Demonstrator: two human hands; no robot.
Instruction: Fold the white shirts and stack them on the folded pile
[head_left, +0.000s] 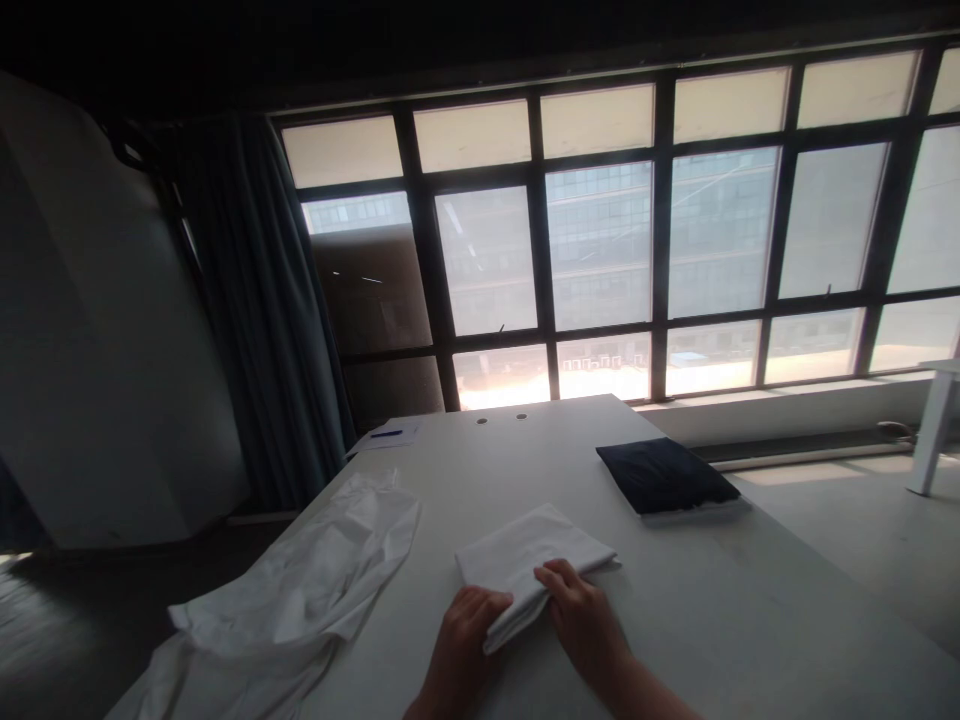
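Note:
A folded white cloth [532, 555] lies on the white table [712, 600] in front of me. My left hand [465, 640] grips the cloth's near corner, fingers curled round its edge. My right hand [581, 610] rests on the cloth's near right edge, fingers bent and pinching the fabric. Both hands touch the same cloth.
A crumpled pile of white fabric [300, 590] spreads over the table's left side and hangs off the edge. A folded dark cloth [664, 475] lies at the far right. A paper with a blue pen [386, 434] sits at the far left corner. Large windows [600, 240] behind.

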